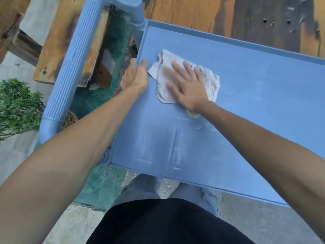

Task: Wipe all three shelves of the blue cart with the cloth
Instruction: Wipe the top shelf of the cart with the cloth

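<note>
Outdoor concrete floor [255,226], worn wooden boards [184,13] behind the blue cart [73,55]. Top shelf [246,103] dusty, pale streaks toward its near edge. Cloth [165,71] lies crumpled near the shelf's left edge. Right hand [189,87] flat on cloth, fingers straight and spread, pressing it down. Left hand [135,76] grips the shelf's left rim, thumb over the lip. Potted plant [17,106] on floor, left of cart.

One blue cart [246,95] with one shelf in sight, one cloth [163,74], two hands, left [136,77] and right [189,85], one potted shrub [15,106].
</note>
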